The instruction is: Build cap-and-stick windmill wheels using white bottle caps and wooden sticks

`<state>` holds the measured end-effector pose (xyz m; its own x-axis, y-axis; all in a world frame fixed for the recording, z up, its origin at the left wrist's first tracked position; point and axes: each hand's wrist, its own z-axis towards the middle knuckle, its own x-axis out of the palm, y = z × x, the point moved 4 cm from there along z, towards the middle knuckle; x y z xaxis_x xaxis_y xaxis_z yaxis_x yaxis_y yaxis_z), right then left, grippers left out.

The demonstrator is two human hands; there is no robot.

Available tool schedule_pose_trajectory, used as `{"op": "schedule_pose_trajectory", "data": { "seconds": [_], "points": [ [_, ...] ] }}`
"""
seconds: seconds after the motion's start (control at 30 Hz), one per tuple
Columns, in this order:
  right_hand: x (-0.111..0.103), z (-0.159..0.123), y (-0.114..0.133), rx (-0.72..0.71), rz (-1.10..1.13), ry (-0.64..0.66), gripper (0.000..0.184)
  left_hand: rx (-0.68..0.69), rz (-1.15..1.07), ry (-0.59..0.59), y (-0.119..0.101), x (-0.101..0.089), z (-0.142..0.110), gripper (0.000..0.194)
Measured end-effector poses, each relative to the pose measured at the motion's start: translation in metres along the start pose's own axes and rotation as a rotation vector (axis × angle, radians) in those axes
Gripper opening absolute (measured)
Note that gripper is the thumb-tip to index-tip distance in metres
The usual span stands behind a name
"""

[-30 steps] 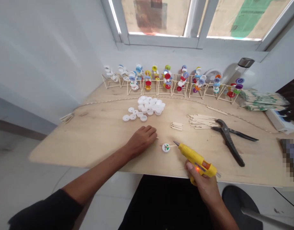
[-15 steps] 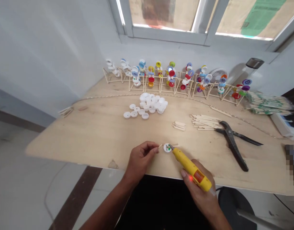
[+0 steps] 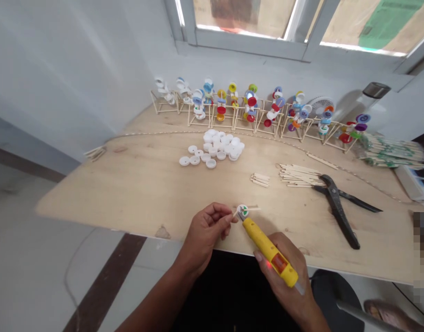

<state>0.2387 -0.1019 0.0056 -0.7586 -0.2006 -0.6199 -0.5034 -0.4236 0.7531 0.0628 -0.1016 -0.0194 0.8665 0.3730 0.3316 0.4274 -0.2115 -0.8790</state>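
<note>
My right hand (image 3: 284,272) is wrapped round a yellow hot glue gun (image 3: 267,246) with a red light glowing near the thumb. Its metal nozzle is at the left part of a white bottle cap (image 3: 245,207) with green print, which lies on the table. Between thumb and fingertips, my left hand (image 3: 208,230) pinches a short wooden stick (image 3: 236,212) whose far end is at the cap's left edge. Another short stick (image 3: 254,209) extends right from the cap. Whether the held stick touches the cap is hard to tell.
White bottle caps (image 3: 220,145) lie heaped beyond my hands. Short cut sticks (image 3: 260,180), longer sticks (image 3: 298,175) and black-handled pliers (image 3: 334,203) lie to the right. A row of stick frames with coloured caps (image 3: 251,108) stands along the wall. The table's near edge runs beneath my forearms.
The glue gun's nozzle has shifted from the cap's right side to its left. My left hand has brought the stick right, up to the cap's edge. The view has tilted slightly.
</note>
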Motion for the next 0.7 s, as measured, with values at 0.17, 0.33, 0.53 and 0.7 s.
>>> {"op": "schedule_pose_trajectory", "data": {
  "seconds": [0.17, 0.33, 0.53, 0.7],
  "points": [
    [0.002, -0.0015, -0.0041, -0.01, -0.067, -0.011, 0.021, 0.015, -0.001, -0.013, -0.0023, 0.0011, -0.0008, 0.02],
    [0.0023, -0.0016, -0.0056, -0.008, -0.093, -0.021, 0.022, 0.012, 0.011, -0.002, -0.0016, 0.0014, -0.0005, 0.019],
    [0.0009, -0.0007, -0.0047, -0.017, -0.117, -0.037, 0.025, 0.014, 0.014, -0.002, -0.0015, 0.0011, 0.0005, 0.019],
    [0.0016, -0.0006, -0.0065, -0.021, -0.141, -0.034, 0.026, 0.011, 0.006, -0.003, -0.0019, 0.0014, 0.0001, 0.017]
  ]
}}
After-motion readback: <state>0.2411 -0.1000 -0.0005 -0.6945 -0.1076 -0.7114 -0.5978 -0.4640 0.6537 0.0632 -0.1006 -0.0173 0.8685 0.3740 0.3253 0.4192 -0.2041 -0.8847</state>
